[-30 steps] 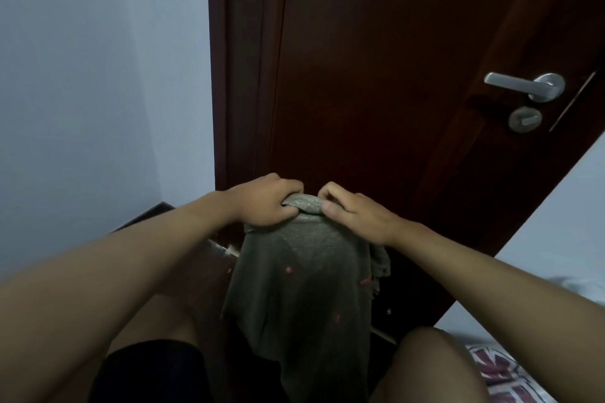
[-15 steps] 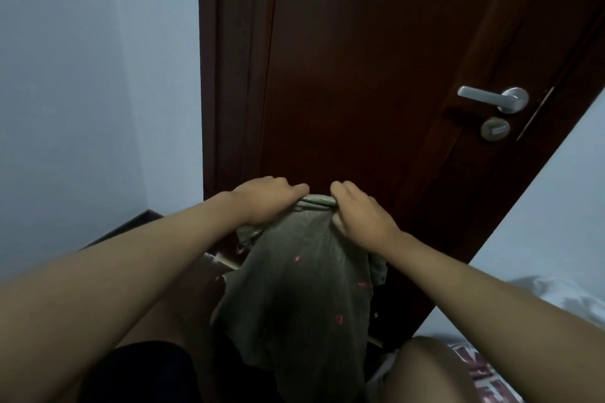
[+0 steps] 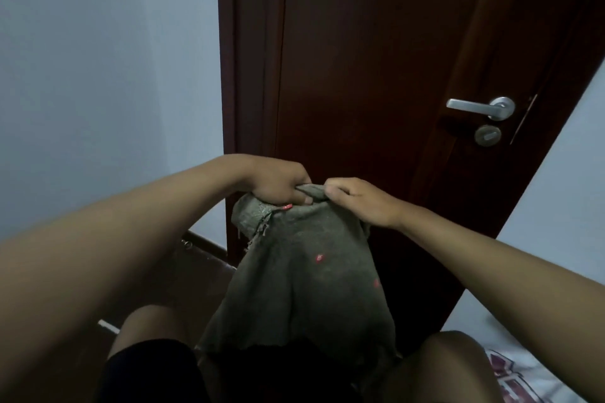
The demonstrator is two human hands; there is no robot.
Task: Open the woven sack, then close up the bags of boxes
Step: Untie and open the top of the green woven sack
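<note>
A grey-green woven sack (image 3: 301, 281) with small red marks hangs between my knees in front of a dark door. My left hand (image 3: 278, 185) grips the sack's top edge, fingers curled over the bunched fabric. My right hand (image 3: 357, 201) pinches the same top edge just to the right, almost touching the left. A frayed corner of the sack folds down at the upper left. No bags of boxes show in this view.
A dark brown door (image 3: 376, 59) with a silver lever handle (image 3: 481, 106) and lock stands right behind the sack. Pale walls flank it. My knees (image 3: 458, 366) frame the bottom, and a patterned cloth (image 3: 510, 379) lies at lower right.
Both hands kept hold of the sack's top edge and drew closer together. The upper-left corner of the sack now folds out, showing a frayed edge. The view shifted slightly.
</note>
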